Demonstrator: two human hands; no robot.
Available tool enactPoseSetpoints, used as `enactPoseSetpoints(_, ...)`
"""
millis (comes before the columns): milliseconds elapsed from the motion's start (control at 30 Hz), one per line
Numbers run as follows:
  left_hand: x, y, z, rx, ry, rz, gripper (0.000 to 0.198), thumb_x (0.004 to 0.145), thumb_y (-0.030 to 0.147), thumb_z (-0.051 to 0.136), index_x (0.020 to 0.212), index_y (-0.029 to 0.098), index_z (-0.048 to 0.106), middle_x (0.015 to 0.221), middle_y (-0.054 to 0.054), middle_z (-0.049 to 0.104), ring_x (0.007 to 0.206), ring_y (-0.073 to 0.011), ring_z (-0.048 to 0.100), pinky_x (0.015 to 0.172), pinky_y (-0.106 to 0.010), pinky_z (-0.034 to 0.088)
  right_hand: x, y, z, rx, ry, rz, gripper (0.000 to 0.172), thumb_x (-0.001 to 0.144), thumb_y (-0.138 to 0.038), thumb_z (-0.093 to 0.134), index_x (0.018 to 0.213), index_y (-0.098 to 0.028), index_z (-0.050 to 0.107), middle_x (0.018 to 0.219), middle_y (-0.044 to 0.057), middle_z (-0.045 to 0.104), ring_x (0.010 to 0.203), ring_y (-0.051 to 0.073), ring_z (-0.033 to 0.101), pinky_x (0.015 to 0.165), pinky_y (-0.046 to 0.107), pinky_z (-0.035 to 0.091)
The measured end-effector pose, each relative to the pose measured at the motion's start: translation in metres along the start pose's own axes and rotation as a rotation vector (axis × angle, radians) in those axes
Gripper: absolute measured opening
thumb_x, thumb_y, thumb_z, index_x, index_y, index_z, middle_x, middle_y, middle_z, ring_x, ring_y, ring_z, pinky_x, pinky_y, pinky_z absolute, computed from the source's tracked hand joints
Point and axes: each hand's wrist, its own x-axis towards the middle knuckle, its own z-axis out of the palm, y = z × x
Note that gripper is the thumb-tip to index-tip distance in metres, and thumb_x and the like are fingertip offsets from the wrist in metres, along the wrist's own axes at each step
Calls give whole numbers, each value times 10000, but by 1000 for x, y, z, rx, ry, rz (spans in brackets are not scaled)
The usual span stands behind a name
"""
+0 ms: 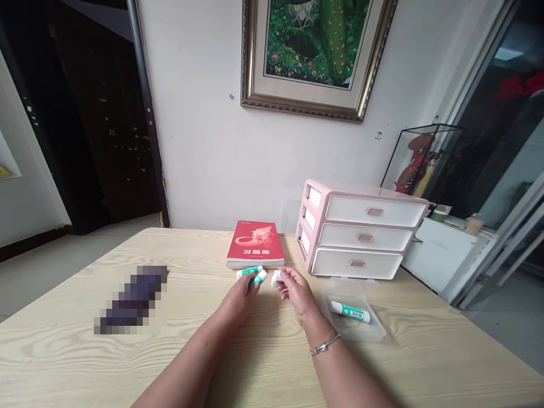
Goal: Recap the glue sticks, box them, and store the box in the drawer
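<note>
Two green-and-white glue sticks are in my left hand (243, 296), its fingers closed round them; one glue stick (250, 272) lies behind the other (258, 278). Just to the right, my right hand (296, 289) is closed on small white caps (276, 278), held between thumb and fingers. A small gap separates the two hands. Right of my right hand, another green-and-white glue stick (351, 311) lies in an open clear plastic case (376, 330) on the wooden table (263, 362).
A red book (255, 241) lies just beyond my hands. Behind the clear case stands a pink-and-white drawer unit (363, 232). A dark, pixelated object (131, 299) lies on the table's left side. The wall (204, 170) rises behind the table.
</note>
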Motion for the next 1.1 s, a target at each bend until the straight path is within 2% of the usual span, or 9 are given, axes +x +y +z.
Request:
enactPoseSetpoints(67, -7, 9, -8, -282, -92, -5, 405, 964, 473, 380, 1183, 180, 556, 1000, -77, 649, 850, -201, 640, 712, -291, 504, -2, -4, -1, 110, -13, 7, 518, 685, -536, 686, 1023, -147, 628, 772, 36, 640, 615, 142, 553, 468, 213, 378)
enactPoseSetpoints(167, -13, 19, -14, -644, -204, -73, 398, 906, 532, 491, 1068, 178, 572, 967, -52, 599, 748, -152, 590, 624, -251, 466, -2, -6, -3, 198, -39, -4, 520, 668, -541, 733, 1000, -150, 649, 739, 24, 630, 591, 132, 544, 463, 208, 368)
enactPoseSetpoints(267, -13, 21, -13, -756, -239, -137, 390, 857, 527, 572, 1018, 171, 573, 885, -25, 575, 632, -107, 519, 572, -233, 406, -1, -4, -5, 223, -66, -11, 491, 690, -528, 742, 995, -151, 666, 718, 21, 625, 590, 129, 541, 469, 207, 366)
enactPoseSetpoints(400, -12, 19, -12, -770, -248, -134, 394, 849, 541, 577, 963, 163, 569, 838, -10, 555, 593, -95, 480, 556, -239, 362, -1, -2, -7, 218, -110, -26, 450, 735, -497, 724, 1023, -155, 672, 755, 33, 643, 621, 131, 543, 486, 207, 381)
enactPoseSetpoints(567, -13, 21, -13, -679, -260, -103, 405, 862, 558, 559, 922, 158, 580, 776, 9, 524, 600, -97, 447, 574, -246, 338, -2, -4, -7, 164, -137, -68, 450, 761, -517, 695, 1032, -158, 677, 776, 35, 641, 649, 135, 549, 489, 203, 381)
enactPoseSetpoints(867, -12, 16, -11, -637, -286, -94, 397, 859, 558, 558, 829, 163, 565, 737, 12, 517, 602, -104, 436, 567, -253, 319, -6, -7, -5, 33, -178, -148, 436, 782, -473, 665, 1086, -161, 676, 823, 46, 633, 711, 160, 560, 497, 217, 398)
enactPoseSetpoints(1100, -12, 13, -12, -619, -293, -103, 372, 863, 542, 556, 833, 172, 569, 741, 10, 530, 611, -110, 433, 555, -252, 315, -4, 0, -9, -47, -225, -227, 398, 838, -417, 624, 1158, -181, 660, 887, 51, 631, 767, 171, 556, 532, 230, 409)
